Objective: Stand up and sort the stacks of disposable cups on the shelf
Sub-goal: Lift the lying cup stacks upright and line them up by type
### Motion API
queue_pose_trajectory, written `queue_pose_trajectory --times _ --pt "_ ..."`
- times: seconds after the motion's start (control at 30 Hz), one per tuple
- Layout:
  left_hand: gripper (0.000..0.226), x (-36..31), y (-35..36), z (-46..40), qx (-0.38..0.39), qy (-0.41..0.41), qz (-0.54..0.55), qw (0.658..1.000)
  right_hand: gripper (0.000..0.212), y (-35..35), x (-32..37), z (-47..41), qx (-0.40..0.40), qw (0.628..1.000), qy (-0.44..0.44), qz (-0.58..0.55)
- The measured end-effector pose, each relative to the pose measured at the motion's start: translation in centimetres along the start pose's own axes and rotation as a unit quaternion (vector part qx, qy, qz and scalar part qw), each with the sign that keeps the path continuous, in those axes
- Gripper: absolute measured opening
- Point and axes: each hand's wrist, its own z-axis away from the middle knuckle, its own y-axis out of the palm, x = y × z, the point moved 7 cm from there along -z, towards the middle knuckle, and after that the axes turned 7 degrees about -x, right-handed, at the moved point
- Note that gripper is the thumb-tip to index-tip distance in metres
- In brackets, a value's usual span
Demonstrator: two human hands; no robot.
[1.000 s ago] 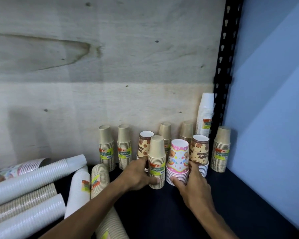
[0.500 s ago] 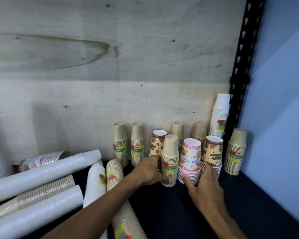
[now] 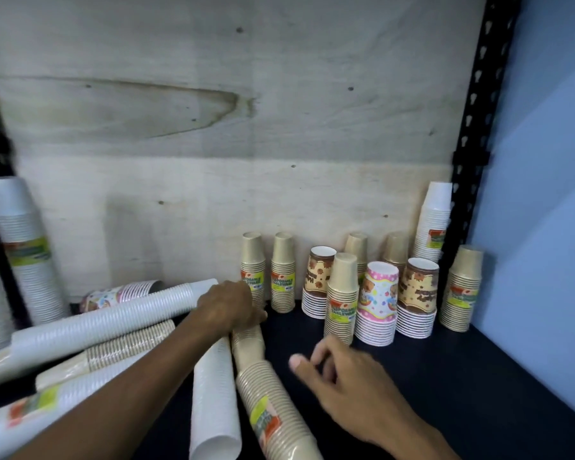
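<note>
From my remote view, left to right: white cup stacks [image 3: 90, 327] lie toppled on the dark shelf [image 3: 445, 376]. My left hand [image 3: 228, 305] has its grip clenched on the top of a fallen tan stack [image 3: 273, 403]; its label is blurred. My right hand [image 3: 349, 376] hovers, grip released. An upright tan stack [image 3: 342, 295] reads "DISPOSABLE TABLEWARE".

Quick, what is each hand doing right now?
Left hand: curled over the top of the lying tan cup stack; grip cannot be told.
Right hand: open, holding nothing.
</note>
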Motion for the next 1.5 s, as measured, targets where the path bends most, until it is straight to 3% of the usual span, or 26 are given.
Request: queue_pose_trajectory --times 0.07,0.13,0.3,0.53,0.67,0.8,0.87,1.0,1.1,1.2,1.3,1.4,1.5 --pt "0.067 0.1 0.6 0.5 0.013 -0.015 -0.027 0.999 0.069 1.5 1.4 1.1 0.147 0.989 0.024 0.009" --pt "0.069 -0.4 1.0 0.7 0.015 -0.018 -0.036 0.999 0.068 2.2 2.3 2.2 0.243 0.969 0.026 0.040" --pt "0.074 -2.2 1.7 1.0 0.036 -0.007 -0.046 0.998 0.063 2.2 3.2 3.1 0.328 0.938 -0.003 0.112" --pt "0.052 -1.2 1.1 1.2 0.088 -0.053 0.130 0.986 0.063 -3.2 2.2 1.5 0.252 0.960 0.008 0.123" --pt "0.060 -0.1 0.5 1.0 0.080 -0.064 0.259 0.960 0.056 -6.4 2.9 -1.4 0.183 0.978 0.018 0.098" --pt "0.034 0.6 0.1 0.6 0.057 -0.030 0.379 0.923 0.048 -8.7 5.1 -4.3 0.105 0.989 -0.005 0.104" --pt "0.044 0.9 -0.2 0.3 0.030 -0.006 0.407 0.913 0.051 -9.0 6.2 -5.7 0.071 0.991 -0.018 0.109" --pt "0.069 2.1 -0.3 0.3 -0.024 0.045 0.398 0.916 0.079 -8.1 7.0 -7.5 0.016 0.991 -0.027 0.131" --pt "0.068 2.1 -0.9 1.2 -0.034 0.087 0.453 0.886 0.091 -6.9 6.7 -7.6 0.006 0.991 -0.023 0.135" --pt "0.060 1.7 -2.6 1.2 -0.064 0.131 0.487 0.861 0.087 -6.2 6.0 -7.6 0.003 0.991 -0.007 0.130" --pt "0.071 1.7 -3.0 0.7 -0.066 0.145 0.429 0.889 0.082 -5.9 5.4 -7.4 0.002 0.992 0.001 0.125" --pt "0.087 2.5 -1.8 0.4 0.021 0.071 0.386 0.919 0.079 -5.7 5.0 -7.2 -0.007 0.993 0.002 0.118" --pt "0.099 3.3 -1.7 0.5 0.064 0.052 0.325 0.942 0.081 -5.5 4.7 -7.1 -0.009 0.994 0.006 0.113"
